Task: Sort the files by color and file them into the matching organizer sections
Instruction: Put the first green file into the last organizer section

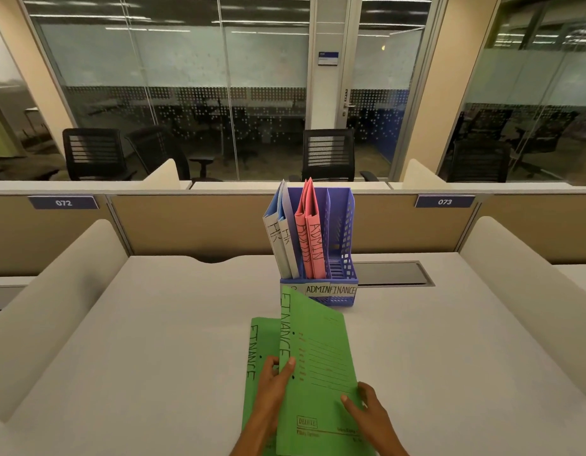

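Both hands grip a green folder (318, 366) marked FINANCE above the white desk (153, 340): left hand (273, 380) pinching its spine, right hand (364, 406) fingers pressed on its cover. Another green FINANCE folder (257, 350) lies beneath. Beyond, the purple organizer (342, 258), tabbed ADMIN and FINANCE, holds blue HR and pink ADMIN folders. Partition plates read 072 and 073.

A blue organizer (342, 245) stood far on the desk, its front labelled ADMIN and FINANCE. Two blue HR files (281, 238) stood in its left section, two pink ADMIN files (309, 241) in the middle; the right section held nothing. Near, a green FINANCE file (318, 357) tilted above a second green file (257, 350) lying flat.
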Motion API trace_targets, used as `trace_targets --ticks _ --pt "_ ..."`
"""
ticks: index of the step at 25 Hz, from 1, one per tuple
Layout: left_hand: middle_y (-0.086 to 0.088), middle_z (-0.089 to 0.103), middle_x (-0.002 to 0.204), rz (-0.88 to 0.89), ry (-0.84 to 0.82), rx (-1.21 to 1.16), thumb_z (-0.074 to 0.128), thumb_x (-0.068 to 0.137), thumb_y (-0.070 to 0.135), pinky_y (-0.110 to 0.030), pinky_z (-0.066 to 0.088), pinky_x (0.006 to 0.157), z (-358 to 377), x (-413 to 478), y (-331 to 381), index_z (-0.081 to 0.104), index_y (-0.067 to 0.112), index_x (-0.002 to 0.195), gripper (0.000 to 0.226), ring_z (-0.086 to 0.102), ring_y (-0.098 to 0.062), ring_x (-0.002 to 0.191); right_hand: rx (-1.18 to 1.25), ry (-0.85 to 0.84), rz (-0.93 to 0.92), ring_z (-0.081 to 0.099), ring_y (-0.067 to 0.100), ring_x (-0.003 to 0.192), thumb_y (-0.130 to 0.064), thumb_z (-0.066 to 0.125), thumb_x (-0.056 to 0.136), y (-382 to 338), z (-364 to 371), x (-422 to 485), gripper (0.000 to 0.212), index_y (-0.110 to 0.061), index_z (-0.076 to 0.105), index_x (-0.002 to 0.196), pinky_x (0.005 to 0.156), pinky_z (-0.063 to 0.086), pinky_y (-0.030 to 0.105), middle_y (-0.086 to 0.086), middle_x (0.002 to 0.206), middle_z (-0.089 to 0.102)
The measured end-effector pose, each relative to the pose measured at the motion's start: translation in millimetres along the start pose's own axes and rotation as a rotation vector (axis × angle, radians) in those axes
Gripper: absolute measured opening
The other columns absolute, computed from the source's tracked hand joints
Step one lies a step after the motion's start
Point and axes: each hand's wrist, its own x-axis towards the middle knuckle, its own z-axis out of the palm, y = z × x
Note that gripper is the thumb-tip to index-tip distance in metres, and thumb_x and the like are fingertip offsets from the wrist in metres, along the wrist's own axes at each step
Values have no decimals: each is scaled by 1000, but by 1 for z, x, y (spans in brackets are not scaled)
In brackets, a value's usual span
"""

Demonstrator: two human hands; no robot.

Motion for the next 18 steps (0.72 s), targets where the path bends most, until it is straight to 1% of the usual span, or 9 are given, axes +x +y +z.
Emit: trace_targets --ticks 2,4,6,9,10,12,14,16,18 --pt "-5 72 101 64 -5 53 67 89 34 -41 59 80 10 -6 8 55 18 100 22 71 -23 91 79 64 33 51 22 126 -47 69 84 -1 -3 4 68 -20 40 139 106 40 37 6 142 52" --pt "-1 67 103 128 -5 91 67 89 34 -24 49 73 22 -12 15 52 21 96 21 65 -15 95 169 132 70 56 24 118 -46 70 84 -7 -12 12 65 -17 44 137 100 44 37 8 135 56" --pt "-8 68 104 175 -9 118 67 89 33 -19 45 71 32 -15 21 50 19 93 22 66 -19 98 274 193 91 59 25 109 -43 69 85 -15 -27 21 56 -15 51 130 95 48 38 10 122 62" --pt "-21 67 102 207 -35 149 67 90 27 -28 54 78 47 -19 28 46 16 89 24 67 -29 97 432 226 50 66 26 101 -35 68 88 -26 -56 35 37 -9 65 115 95 52 47 11 109 71" --pt "-20 67 101 206 -56 157 68 90 24 -31 56 81 50 -21 29 45 17 89 23 67 -29 96 483 222 26 68 25 98 -32 68 89 -29 -64 39 30 -10 68 109 94 53 48 10 106 73" --pt "-7 69 106 205 -142 204 66 91 17 -25 55 83 59 -24 32 46 23 95 21 67 -17 100 550 230 -4 70 26 97 -24 67 90 -34 -80 45 19 -11 71 103 93 54 50 7 101 76" --pt "10 65 116 187 -266 258 62 94 17 -21 53 87 67 -25 38 45 35 109 29 63 -1 104 583 261 -15 69 30 98 -16 66 90 -35 -93 53 13 -10 72 101 93 54 51 8 98 77" --pt "13 67 117 127 -349 266 58 96 19 -32 56 91 73 -27 48 45 38 120 33 66 -7 105 586 278 -27 69 31 97 -11 66 90 -35 -105 60 12 -9 72 100 92 54 50 8 96 77" --pt "15 72 111 89 -361 251 58 97 18 -38 60 82 77 -27 56 49 40 118 32 70 -11 100 570 264 -52 69 30 96 -8 64 91 -37 -111 67 13 -7 71 102 90 55 47 8 94 77"
